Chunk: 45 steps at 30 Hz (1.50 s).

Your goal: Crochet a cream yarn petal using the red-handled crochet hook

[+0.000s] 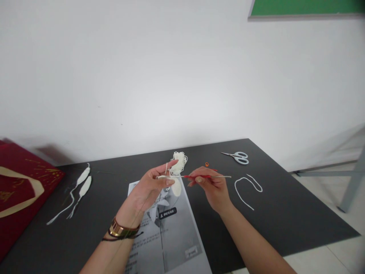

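Note:
My left hand [154, 185] pinches a small cream crochet piece [176, 186] between thumb and fingers, with a strand of yarn looped over the raised index finger. A crochet hook [204, 176] with a red grip and metal shaft lies in my right hand [212, 187], held like a pen. Its shaft points left and reaches the work at my left fingertips. Just behind the left hand sits a loose bundle of cream yarn [179, 161]. Beneath both the piece and my left hand lies a printed sheet [176, 228] with a flower picture.
Two finished-looking white leaf-shaped pieces [83, 176] with tails lie at left, near a red gift bag [23, 190]. To the right are scissors [239, 157], a white cord [242, 196] and a small orange stitch marker [207, 164]. The black table [299, 213] meets a white wall.

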Each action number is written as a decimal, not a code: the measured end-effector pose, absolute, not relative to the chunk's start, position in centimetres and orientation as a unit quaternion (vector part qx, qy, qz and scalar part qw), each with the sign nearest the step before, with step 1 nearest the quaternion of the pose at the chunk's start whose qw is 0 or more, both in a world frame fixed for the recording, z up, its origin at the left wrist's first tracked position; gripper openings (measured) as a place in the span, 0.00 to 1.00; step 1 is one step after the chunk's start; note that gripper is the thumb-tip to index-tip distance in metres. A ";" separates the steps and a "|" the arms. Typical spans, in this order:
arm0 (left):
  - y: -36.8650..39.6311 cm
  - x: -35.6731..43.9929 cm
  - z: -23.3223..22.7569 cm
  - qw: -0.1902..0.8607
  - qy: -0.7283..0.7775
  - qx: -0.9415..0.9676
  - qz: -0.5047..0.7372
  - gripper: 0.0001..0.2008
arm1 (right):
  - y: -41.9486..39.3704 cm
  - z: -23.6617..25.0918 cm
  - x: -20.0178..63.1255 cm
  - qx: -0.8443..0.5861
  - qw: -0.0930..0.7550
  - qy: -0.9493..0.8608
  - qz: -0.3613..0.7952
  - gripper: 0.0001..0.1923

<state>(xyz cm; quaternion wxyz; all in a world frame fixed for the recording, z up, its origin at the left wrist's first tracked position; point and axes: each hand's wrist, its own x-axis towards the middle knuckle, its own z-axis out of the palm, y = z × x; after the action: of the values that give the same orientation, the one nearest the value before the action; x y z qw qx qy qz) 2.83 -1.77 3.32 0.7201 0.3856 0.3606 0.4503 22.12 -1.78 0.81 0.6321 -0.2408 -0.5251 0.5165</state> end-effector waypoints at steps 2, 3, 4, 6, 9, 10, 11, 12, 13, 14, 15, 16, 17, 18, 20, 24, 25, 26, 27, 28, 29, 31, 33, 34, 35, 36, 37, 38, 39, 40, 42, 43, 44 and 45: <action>-1.9 2.6 3.5 0.715 0.365 0.396 0.446 0.31 | -1.8 0.8 22.3 -0.239 0.633 -0.516 0.526 0.04; -1.9 2.6 3.5 0.713 0.367 0.401 0.442 0.31 | -1.8 0.7 22.5 -0.240 0.633 -0.512 0.528 0.04; -1.9 2.5 3.6 0.713 0.368 0.405 0.439 0.31 | -1.8 0.7 22.6 -0.241 0.634 -0.510 0.530 0.04; -2.0 2.3 3.8 0.714 0.370 0.409 0.432 0.31 | -1.7 0.7 22.9 -0.248 0.632 -0.509 0.530 0.04; -2.1 2.2 4.0 0.718 0.377 0.408 0.419 0.31 | -1.6 0.9 23.3 -0.252 0.625 -0.514 0.530 0.05; -2.1 2.2 4.1 0.720 0.379 0.406 0.415 0.31 | -1.6 1.0 23.4 -0.252 0.624 -0.516 0.530 0.05; -2.1 2.2 4.2 0.724 0.380 0.404 0.411 0.31 | -1.6 1.0 23.5 -0.251 0.623 -0.519 0.529 0.05; -2.1 2.1 4.2 0.727 0.381 0.402 0.406 0.31 | -1.5 1.1 23.5 -0.248 0.622 -0.523 0.528 0.05; -2.1 2.1 4.2 0.731 0.381 0.400 0.400 0.31 | -1.5 1.1 23.6 -0.245 0.620 -0.528 0.527 0.05; -2.1 2.0 4.3 0.736 0.381 0.398 0.394 0.31 | -1.5 1.2 23.6 -0.242 0.618 -0.532 0.526 0.05; -2.1 1.9 4.3 0.741 0.381 0.396 0.387 0.31 | -1.5 1.2 23.6 -0.237 0.618 -0.535 0.525 0.05; -2.1 1.9 4.2 0.745 0.380 0.395 0.379 0.31 | -1.5 1.3 23.7 -0.233 0.616 -0.538 0.525 0.05; -2.0 1.8 4.2 0.750 0.379 0.394 0.373 0.31 | -1.5 1.3 23.8 -0.229 0.615 -0.540 0.527 0.04; -2.0 1.7 4.1 0.754 0.377 0.393 0.368 0.31 | -1.4 1.3 23.8 -0.227 0.614 -0.541 0.528 0.04; -2.0 1.6 4.0 0.760 0.372 0.395 0.358 0.30 | -1.4 1.4 24.0 -0.227 0.609 -0.541 0.535 0.05; -2.0 1.4 3.7 0.755 0.372 0.417 0.345 0.29 | -1.4 1.5 24.1 -0.240 0.596 -0.522 0.561 0.07; -2.0 1.4 3.7 0.748 0.374 0.427 0.344 0.29 | -1.4 1.5 24.1 -0.248 0.595 -0.506 0.574 0.08; -2.0 1.4 3.7 0.738 0.378 0.440 0.344 0.28 | -1.4 1.5 24.0 -0.257 0.594 -0.484 0.590 0.09; -2.1 1.5 3.7 0.724 0.384 0.456 0.346 0.28 | -1.3 1.4 23.9 -0.265 0.592 -0.458 0.608 0.09; -2.1 1.5 3.8 0.707 0.392 0.473 0.350 0.27 | -1.2 1.3 23.7 -0.270 0.588 -0.431 0.629 0.10; -2.2 1.6 3.8 0.687 0.404 0.489 0.355 0.26 | -1.2 1.2 23.5 -0.272 0.583 -0.404 0.650 0.10; -2.2 1.9 3.9 0.643 0.428 0.515 0.370 0.25 | -0.9 0.8 23.2 -0.275 0.570 -0.354 0.689 0.10; -2.3 2.3 3.9 0.604 0.445 0.533 0.391 0.25 | -0.8 0.4 22.8 -0.280 0.558 -0.302 0.720 0.09; -2.2 2.5 3.8 0.587 0.451 0.539 0.403 0.25 | -0.7 0.3 22.7 -0.284 0.555 -0.277 0.731 0.09; -2.2 2.7 3.6 0.572 0.455 0.543 0.414 0.25 | -0.7 0.2 22.6 -0.288 0.551 -0.256 0.740 0.09; -2.2 2.9 3.4 0.558 0.458 0.545 0.425 0.24 | -0.7 0.1 22.5 -0.291 0.547 -0.240 0.747 0.09; -2.1 3.1 3.2 0.547 0.461 0.548 0.434 0.24 | -0.7 0.1 22.4 -0.292 0.544 -0.230 0.753 0.09; -2.1 3.3 2.9 0.539 0.462 0.550 0.439 0.24 | -0.8 0.1 22.3 -0.292 0.541 -0.224 0.756 0.09; -2.0 3.5 2.7 0.534 0.463 0.552 0.442 0.24 | -0.9 0.1 22.2 -0.293 0.541 -0.224 0.756 0.10; -2.0 3.6 2.6 0.530 0.463 0.554 0.444 0.24 | -1.0 0.2 22.2 -0.295 0.542 -0.227 0.754 0.10; -2.0 3.8 2.4 0.527 0.465 0.556 0.444 0.24 | -1.1 0.3 22.1 -0.300 0.553 -0.241 0.739 0.10; -2.0 3.8 2.4 0.526 0.467 0.555 0.443 0.24 | -1.2 0.3 22.1 -0.305 0.559 -0.250 0.729 0.10; -2.0 3.9 2.4 0.525 0.470 0.553 0.445 0.24 | -1.2 0.4 22.0 -0.311 0.565 -0.259 0.719 0.11; -2.0 4.0 2.5 0.522 0.473 0.552 0.446 0.24 | -1.3 0.4 22.0 -0.317 0.570 -0.270 0.709 0.11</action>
<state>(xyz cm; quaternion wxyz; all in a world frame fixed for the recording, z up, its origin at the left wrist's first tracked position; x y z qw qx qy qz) 3.95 -2.03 2.48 0.5222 0.5521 0.4733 0.4456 21.96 -1.26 0.38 0.5699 -0.3167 -0.2697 0.7086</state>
